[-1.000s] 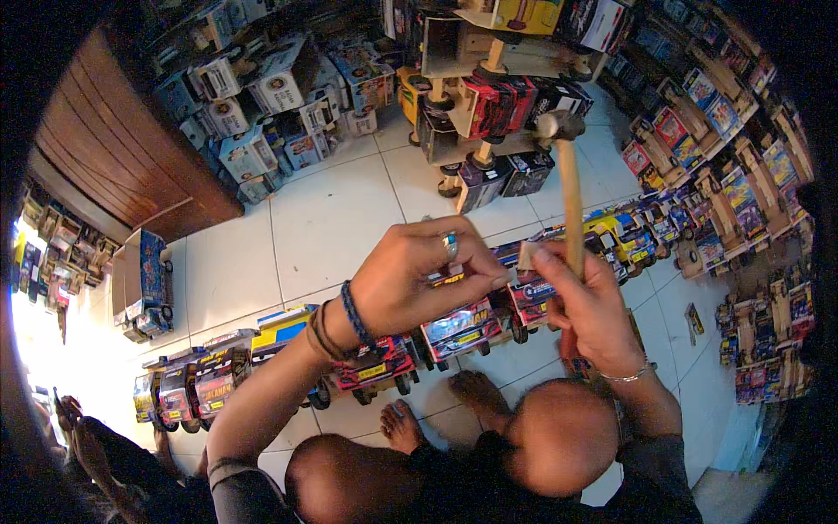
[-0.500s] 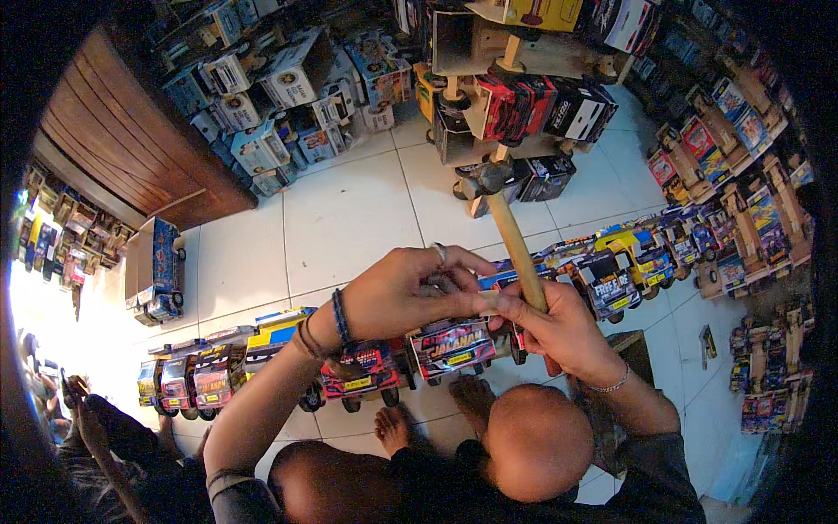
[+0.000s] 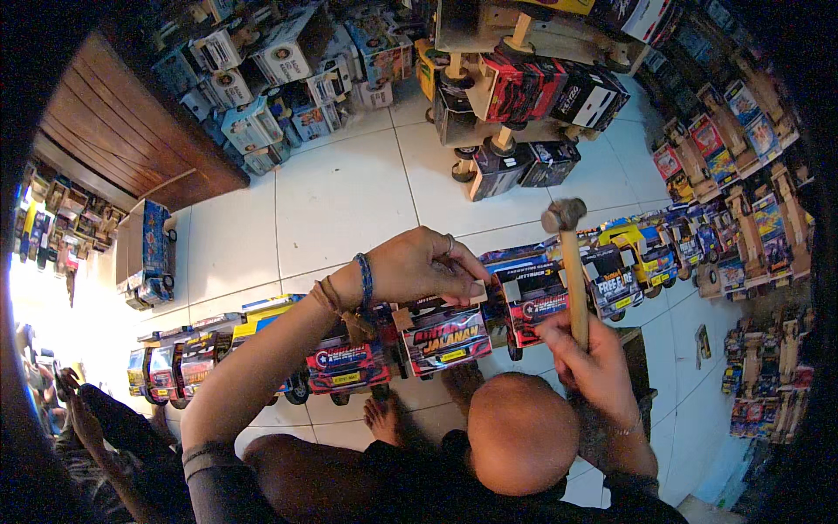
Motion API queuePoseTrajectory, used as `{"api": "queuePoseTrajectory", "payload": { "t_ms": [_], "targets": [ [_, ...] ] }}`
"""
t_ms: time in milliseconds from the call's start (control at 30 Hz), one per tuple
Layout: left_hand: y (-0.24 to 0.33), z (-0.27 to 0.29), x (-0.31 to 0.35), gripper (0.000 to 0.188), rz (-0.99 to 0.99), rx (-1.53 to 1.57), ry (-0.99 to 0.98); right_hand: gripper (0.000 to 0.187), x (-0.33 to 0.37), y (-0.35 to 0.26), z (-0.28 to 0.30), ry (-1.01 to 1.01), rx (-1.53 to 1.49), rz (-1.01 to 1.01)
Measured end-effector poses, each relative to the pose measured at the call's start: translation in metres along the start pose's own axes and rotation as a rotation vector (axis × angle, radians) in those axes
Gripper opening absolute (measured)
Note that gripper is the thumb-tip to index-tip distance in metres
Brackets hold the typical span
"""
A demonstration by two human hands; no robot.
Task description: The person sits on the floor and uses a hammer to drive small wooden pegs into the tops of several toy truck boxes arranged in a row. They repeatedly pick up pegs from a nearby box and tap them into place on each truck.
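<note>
My left hand (image 3: 432,266), with a ring and bracelets, pinches a small pale wooden piece (image 3: 477,291) between thumb and fingers. It holds the piece at the upper right corner of a red and black toy truck cab (image 3: 447,343). My right hand (image 3: 594,358) is closed round the wooden handle of a hammer (image 3: 574,284). The hammer stands nearly upright, its metal head uppermost and apart from the trucks. Beside it is another red toy truck (image 3: 534,316), with a blue-black one (image 3: 615,286) further right.
The row of toy trucks runs across the tiled floor (image 3: 340,201) in front of my knees. More trucks are stacked at the back (image 3: 524,87) and right (image 3: 768,227). A wooden door (image 3: 131,113) stands at the left. Another person's hands (image 3: 83,415) show at lower left.
My hands have moved apart. The left has lowered the wooden piece to the truck cab; the right has shifted right and down with the hammer, which is now more upright.
</note>
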State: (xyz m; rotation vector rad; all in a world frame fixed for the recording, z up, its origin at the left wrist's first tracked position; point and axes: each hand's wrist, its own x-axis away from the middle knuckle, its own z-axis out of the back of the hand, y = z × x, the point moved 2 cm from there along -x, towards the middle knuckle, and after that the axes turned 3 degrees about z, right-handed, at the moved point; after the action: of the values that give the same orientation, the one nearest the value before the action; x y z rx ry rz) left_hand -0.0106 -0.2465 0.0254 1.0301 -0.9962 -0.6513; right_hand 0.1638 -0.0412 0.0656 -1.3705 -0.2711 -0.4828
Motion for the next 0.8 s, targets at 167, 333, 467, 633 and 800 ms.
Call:
{"api": "queuePoseTrajectory", "payload": {
  "t_ms": [167,333,467,633,800],
  "targets": [
    [-0.015,-0.002,-0.001,0.034,0.024,0.115,-0.047,0.016,0.017,0.020,-0.001,0.080,0.017,-0.024],
    [-0.022,-0.001,-0.004,0.033,-0.016,-0.001,-0.008,0.015,0.022,0.035,-0.001,0.156,0.004,-0.075],
    [-0.026,-0.002,-0.004,0.033,0.000,0.000,-0.002,0.019,0.021,0.040,0.002,0.133,0.036,0.024],
    [-0.027,-0.003,-0.005,0.032,0.017,-0.063,-0.002,0.020,0.023,0.050,0.003,0.137,-0.052,-0.071],
    [-0.023,-0.003,-0.007,0.032,-0.037,-0.127,0.026,0.019,0.024,0.052,0.006,0.123,-0.017,-0.117]
  ]
}}
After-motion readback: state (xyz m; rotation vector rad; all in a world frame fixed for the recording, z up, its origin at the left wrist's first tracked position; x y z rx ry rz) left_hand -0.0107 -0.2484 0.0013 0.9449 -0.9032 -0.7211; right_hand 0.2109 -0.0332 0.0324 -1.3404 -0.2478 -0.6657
